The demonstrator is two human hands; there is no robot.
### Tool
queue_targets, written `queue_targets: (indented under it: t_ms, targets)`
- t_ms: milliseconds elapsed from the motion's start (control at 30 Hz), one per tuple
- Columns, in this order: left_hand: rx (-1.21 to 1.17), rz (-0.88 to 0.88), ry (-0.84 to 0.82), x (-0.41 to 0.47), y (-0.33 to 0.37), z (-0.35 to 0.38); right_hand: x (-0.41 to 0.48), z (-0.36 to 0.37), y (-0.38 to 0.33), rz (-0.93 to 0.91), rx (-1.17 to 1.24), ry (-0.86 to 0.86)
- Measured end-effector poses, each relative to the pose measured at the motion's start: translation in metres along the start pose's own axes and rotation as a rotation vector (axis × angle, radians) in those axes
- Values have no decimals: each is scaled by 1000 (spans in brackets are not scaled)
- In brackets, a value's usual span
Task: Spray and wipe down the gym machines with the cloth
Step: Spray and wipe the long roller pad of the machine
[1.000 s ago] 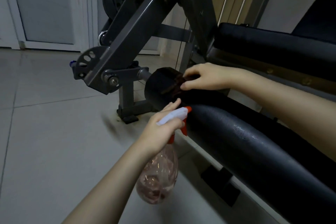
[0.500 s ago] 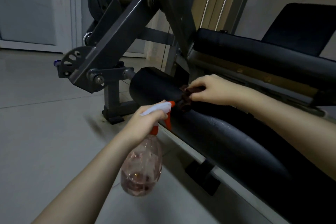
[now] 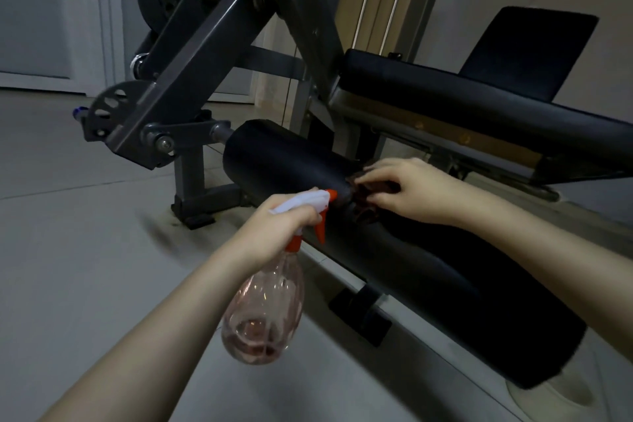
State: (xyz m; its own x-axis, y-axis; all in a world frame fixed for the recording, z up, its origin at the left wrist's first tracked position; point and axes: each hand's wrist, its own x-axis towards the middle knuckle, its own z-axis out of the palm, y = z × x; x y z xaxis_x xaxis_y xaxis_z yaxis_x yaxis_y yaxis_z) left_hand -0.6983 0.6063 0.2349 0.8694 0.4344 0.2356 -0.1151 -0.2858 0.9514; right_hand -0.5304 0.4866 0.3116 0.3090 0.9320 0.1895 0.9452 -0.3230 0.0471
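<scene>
1. My left hand (image 3: 281, 226) grips the spray bottle (image 3: 267, 312) at the neck, with the nozzle pointing at the roller pad (image 3: 281, 161). Pinkish liquid sits low in the bottle.
2. My right hand (image 3: 411, 192) pinches the dark red cloth (image 3: 363, 205), bunched on top of the pad just right of the nozzle.
3. Pad surface is matte black, mounted off the grey steel frame (image 3: 191, 79). A black seat pad (image 3: 462, 103) sits behind it.
4. Room: pale tiled floor (image 3: 68, 250), dim light, white door (image 3: 51, 10) back left.

My left hand (image 3: 279, 229) and right hand (image 3: 418, 195) are bare; my left forearm (image 3: 164, 329) and right forearm (image 3: 548, 260) are bare too, uncovered as far back as I can see.
</scene>
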Motion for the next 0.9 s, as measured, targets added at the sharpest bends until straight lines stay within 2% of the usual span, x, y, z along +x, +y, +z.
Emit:
queue_targets:
  t_ms: [133, 333, 433, 533, 667, 800, 900]
  targets:
    - [-3, -16, -5, 3, 0, 3, -35, 4, -1, 77, -130, 21]
    - [-34, -19, 28, 4, 2, 8, -8, 19, -2, 132, -123, 181]
    - [-21, -2, 42, 4, 9, 13, 3, 15, 13, 191, 33, 197]
    - [-41, 5, 33, 2, 14, 24, 0, 6, 24, 254, 246, 142]
    - [-97, -5, 36, 1, 14, 32, -35, -4, 29, 208, 179, 144]
    - [-52, 20, 10, 0, 16, 37, -83, -17, 40, 244, 193, 87]
    - [-39, 25, 30, -2, 17, 39, -80, -10, 39, 242, 71, 149]
